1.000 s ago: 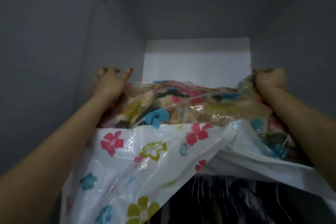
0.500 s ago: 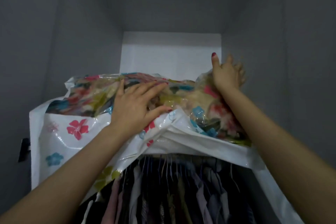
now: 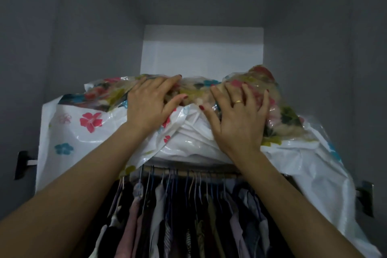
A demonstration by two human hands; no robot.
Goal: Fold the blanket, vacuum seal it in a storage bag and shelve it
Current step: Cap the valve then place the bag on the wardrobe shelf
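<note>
The flower-printed storage bag (image 3: 83, 130) with the compressed blanket (image 3: 280, 111) inside lies on the top shelf of a wardrobe, its white plastic front flap hanging over the shelf edge. My left hand (image 3: 148, 107) lies flat on the bag's middle, fingers spread and pressing the bundle. My right hand (image 3: 236, 119), with a ring on one finger, presses flat on the bag just right of the left hand. Both palms are down and neither hand grips the plastic.
Grey wardrobe walls (image 3: 83, 37) close in on both sides, with a white back panel (image 3: 201, 52) behind the bag. Below the shelf several garments hang on hangers (image 3: 188, 205) from a rail. Dark hinges (image 3: 22, 164) sit on either side.
My right hand has come from the bag's far right corner to its middle and lies flat. My left hand has slid a little farther back. The bag sits deeper on the shelf.
</note>
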